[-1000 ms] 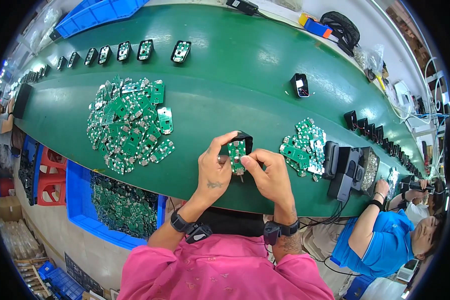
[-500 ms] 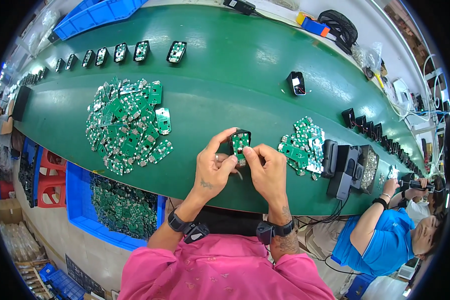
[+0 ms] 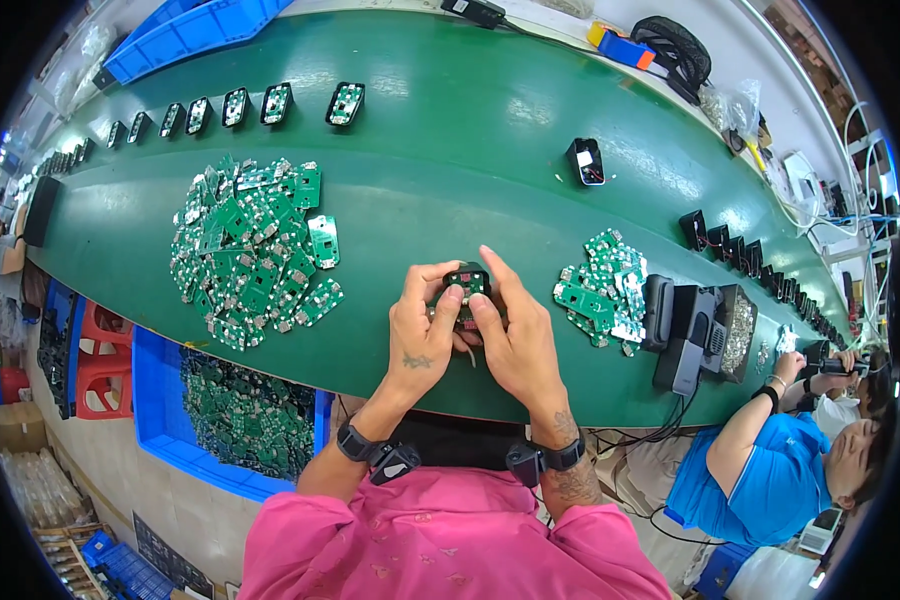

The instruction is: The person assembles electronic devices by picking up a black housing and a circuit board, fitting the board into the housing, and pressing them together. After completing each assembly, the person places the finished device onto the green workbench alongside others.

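Close to the table's near edge, my left hand (image 3: 418,325) grips a small black plastic casing (image 3: 486,284) with a circuit board (image 3: 471,280) inside it. The left thumb presses on the board while the fingers wrap round the casing's side. My right hand (image 3: 520,340) holds the casing from the other side. Its thumb lies on the board beside the left thumb, and its index finger sticks out past the casing's far edge. The thumbs cover much of the board. A short pale wire end (image 3: 471,357) hangs below.
A large pile of green circuit boards (image 3: 245,250) lies left, a smaller board pile (image 3: 602,290) right. Black casings with boards (image 3: 276,104) line the far left; one open casing (image 3: 586,162) stands far right. A dark grey device (image 3: 682,345) and a co-worker (image 3: 765,470) are at right.
My right thumb has shifted from the board's near end onto the board, beside the left thumb. The right index finger has stretched out, and the casing has tilted and turned darker.
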`<state>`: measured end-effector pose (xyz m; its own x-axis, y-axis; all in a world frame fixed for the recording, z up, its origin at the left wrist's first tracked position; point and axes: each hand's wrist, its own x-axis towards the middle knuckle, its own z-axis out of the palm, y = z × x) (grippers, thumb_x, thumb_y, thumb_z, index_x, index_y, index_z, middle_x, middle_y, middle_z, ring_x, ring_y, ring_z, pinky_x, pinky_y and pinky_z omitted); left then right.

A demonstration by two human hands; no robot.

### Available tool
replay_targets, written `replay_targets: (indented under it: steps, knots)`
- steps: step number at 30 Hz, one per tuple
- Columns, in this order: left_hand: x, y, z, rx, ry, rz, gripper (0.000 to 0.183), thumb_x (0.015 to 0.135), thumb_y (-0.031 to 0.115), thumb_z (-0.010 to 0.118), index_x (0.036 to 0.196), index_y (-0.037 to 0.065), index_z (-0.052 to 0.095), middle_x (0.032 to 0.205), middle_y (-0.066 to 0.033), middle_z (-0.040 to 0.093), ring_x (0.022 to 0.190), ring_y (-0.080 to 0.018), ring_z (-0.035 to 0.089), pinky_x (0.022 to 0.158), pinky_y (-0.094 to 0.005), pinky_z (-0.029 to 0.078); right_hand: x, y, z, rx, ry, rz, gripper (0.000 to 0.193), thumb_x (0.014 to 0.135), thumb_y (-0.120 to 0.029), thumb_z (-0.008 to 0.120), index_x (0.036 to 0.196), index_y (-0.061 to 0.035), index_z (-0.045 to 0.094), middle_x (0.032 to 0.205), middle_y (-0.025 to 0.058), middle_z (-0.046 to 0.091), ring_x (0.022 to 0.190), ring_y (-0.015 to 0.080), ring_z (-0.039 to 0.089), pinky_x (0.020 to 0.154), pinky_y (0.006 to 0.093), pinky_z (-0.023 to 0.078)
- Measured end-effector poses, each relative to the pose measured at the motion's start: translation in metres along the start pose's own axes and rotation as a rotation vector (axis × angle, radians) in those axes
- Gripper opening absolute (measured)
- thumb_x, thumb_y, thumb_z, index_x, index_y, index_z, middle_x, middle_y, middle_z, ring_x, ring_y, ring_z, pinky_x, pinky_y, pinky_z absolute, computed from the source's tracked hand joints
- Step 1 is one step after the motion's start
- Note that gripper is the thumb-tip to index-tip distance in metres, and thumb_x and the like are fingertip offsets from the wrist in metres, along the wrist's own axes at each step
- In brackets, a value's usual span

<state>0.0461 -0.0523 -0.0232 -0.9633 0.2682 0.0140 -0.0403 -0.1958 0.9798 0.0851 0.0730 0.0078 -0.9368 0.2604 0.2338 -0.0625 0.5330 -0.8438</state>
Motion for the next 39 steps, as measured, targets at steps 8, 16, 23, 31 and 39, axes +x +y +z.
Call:
replay_targets:
  steps: [8,16,23,31,39]
  knots:
    - [-0.002,-0.004,-0.003,0.078,-0.015,0.075,0.023,0.101,0.011,0.056,0.12,-0.001,0.055,0.101,-0.0144,0.069,0.068,-0.012,0.067,0.053,-0.0251,0.053,0.0,-0.001,0.002,0.03,-0.05,-0.006,0.034,0.096,-0.006,0.056,0.13,-0.004,0.057,0.079,0.0115,0.062,0.066,0.0186,0.061,0.063,0.0327,0.051]
    - [0.004,0.009,-0.002,-0.005,0.119,0.04,0.039,0.1,0.016,0.059,0.132,-0.002,0.046,0.122,-0.0185,0.062,0.081,-0.016,0.07,0.05,-0.0258,0.054,0.037,-0.006,0.007,0.196,-0.041,0.088,0.03,0.096,-0.008,0.057,0.125,-0.0037,0.062,0.088,0.009,0.063,0.071,0.0117,0.063,0.06,0.0287,0.052]
    - [-0.003,0.007,-0.003,0.018,0.062,-0.029,0.027,0.098,0.008,0.055,0.121,-0.004,0.05,0.111,-0.0139,0.061,0.065,-0.013,0.065,0.045,-0.0207,0.047,0.19,0.022,0.065,0.127,-0.097,0.115,0.033,0.092,-0.015,0.065,0.123,-0.0035,0.063,0.076,0.0093,0.068,0.056,0.0147,0.065,0.053,0.0309,0.053]
    - [0.0,0.002,0.001,-0.029,0.05,-0.056,0.018,0.1,0.009,0.054,0.112,-0.004,0.055,0.104,-0.0121,0.063,0.062,-0.0117,0.064,0.045,-0.0203,0.045,0.236,0.054,0.085,-0.324,-0.005,-0.036,0.054,0.088,-0.03,0.07,0.128,0.0044,0.057,0.101,0.0227,0.071,0.091,0.0344,0.069,0.083,0.0429,0.054]
    - [0.002,0.002,0.008,-0.013,-0.024,-0.05,0.022,0.098,0.009,0.057,0.116,-0.003,0.054,0.105,-0.0115,0.063,0.063,-0.0099,0.063,0.047,-0.0196,0.045,0.169,0.071,-0.092,-1.14,0.088,0.091,0.06,0.078,-0.041,0.076,0.121,-0.0024,0.06,0.11,0.0182,0.065,0.111,0.0364,0.056,0.081,0.0501,0.05]
